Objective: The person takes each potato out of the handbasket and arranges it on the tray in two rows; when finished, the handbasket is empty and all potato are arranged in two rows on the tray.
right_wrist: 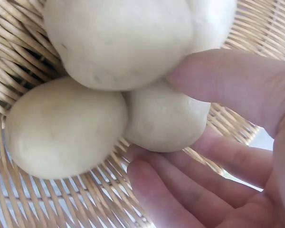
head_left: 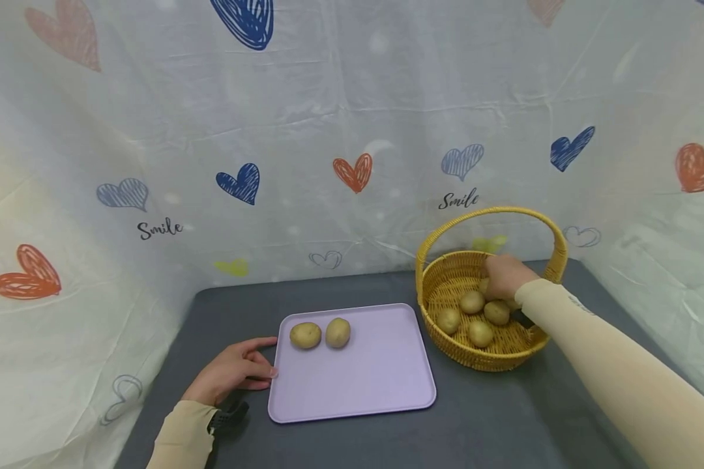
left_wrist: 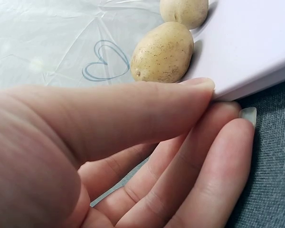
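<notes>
Patterned sheet behind, dark table in front. Basket at the R of the table, its handle arching above; tray to its L, a gap btwn the two.

L hand is at the tray's L side, well apart from the basket: per the L wrist view its thumb tip is on the tray edge w/ a fingertip just beneath, so it pinches the rim. R hand is down inside the basket, under the handle, so it's obv. the nearer one to the potatoes there.

Two potatoes lie on the tray near its far L corner, just beside each other: L one w/ its long axis roughly side to side, R one closer to upright in the head view. The others are in the basket, some partly hidden by the R hand.

Key relation, in the R wrist view: the top potato lies off the thumb tip, long axis roughly across the frame, so one end faces the hand. The lower potato sits btwn thumb and fingers, thumb tip at its upper edge, fingers curving below (its long axis I can't tell, the top one covers part). Side potato is beyond the fingertips. Whether the R grip is closed on anything: can't tell. My read: the lower one is best placed for it, w/ the top one in the way.
</notes>
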Demonstrator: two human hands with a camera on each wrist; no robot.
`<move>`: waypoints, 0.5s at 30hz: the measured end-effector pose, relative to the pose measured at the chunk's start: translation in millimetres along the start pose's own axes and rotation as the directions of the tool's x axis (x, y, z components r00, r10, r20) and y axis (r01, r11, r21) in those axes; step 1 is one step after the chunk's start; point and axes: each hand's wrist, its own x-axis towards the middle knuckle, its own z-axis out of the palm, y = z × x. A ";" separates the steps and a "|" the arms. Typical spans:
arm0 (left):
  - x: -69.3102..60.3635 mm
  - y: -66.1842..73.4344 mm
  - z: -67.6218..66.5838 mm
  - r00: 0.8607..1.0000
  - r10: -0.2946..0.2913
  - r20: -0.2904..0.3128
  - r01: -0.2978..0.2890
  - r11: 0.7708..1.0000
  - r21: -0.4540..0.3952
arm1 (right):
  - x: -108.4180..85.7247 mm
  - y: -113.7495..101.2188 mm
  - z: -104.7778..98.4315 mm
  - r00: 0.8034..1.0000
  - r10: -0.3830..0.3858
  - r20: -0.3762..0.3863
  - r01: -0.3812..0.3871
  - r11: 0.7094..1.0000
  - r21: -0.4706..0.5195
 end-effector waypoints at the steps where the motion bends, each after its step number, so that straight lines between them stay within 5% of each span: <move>1: -0.4 0.1 0.2 1.000 -0.001 -0.001 0.001 1.000 0.000 | -1.8 -0.7 -1.5 1.000 -0.002 -0.007 0.002 1.000 0.006; 15: -1.3 -0.6 0.0 1.000 0.005 0.010 -0.005 1.000 0.002 | -56.7 -34.5 -7.0 0.972 -0.047 -0.229 0.091 0.979 0.185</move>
